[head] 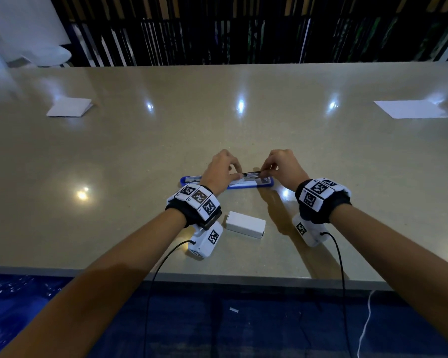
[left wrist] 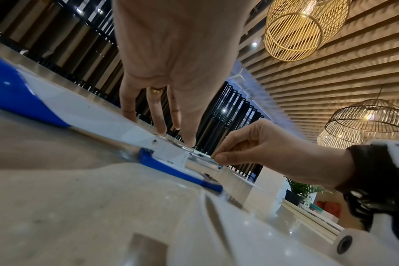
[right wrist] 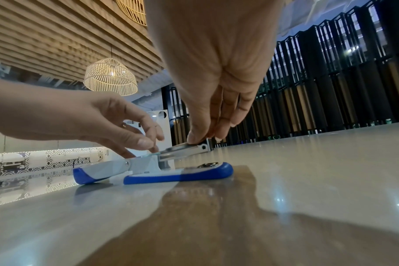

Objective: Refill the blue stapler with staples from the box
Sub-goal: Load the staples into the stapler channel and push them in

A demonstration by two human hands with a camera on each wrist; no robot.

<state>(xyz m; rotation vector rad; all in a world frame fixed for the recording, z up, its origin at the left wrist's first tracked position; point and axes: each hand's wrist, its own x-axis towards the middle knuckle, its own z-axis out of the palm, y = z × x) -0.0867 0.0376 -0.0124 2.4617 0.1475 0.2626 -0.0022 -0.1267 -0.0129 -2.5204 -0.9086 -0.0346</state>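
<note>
The blue and white stapler (head: 268,183) (left wrist: 176,171) (right wrist: 178,177) lies swung open flat on the beige table, lid to the left, base to the right. Its metal magazine (head: 251,174) (right wrist: 185,150) stands raised above the base. My left hand (head: 237,171) (left wrist: 171,133) (right wrist: 146,142) pinches the magazine's rear end near the hinge. The right hand (head: 268,167) (left wrist: 219,158) (right wrist: 203,136) pinches its front end, thumb on top. Whether staples lie under the fingertips is hidden. The white staple box (head: 245,224) lies closed between my wrists, nearer me.
Two white sheets of paper lie far back, one at the left (head: 69,107) and one at the right (head: 411,109). The table's front edge (head: 243,279) runs just behind my forearms. Black cables hang from both wrist cameras.
</note>
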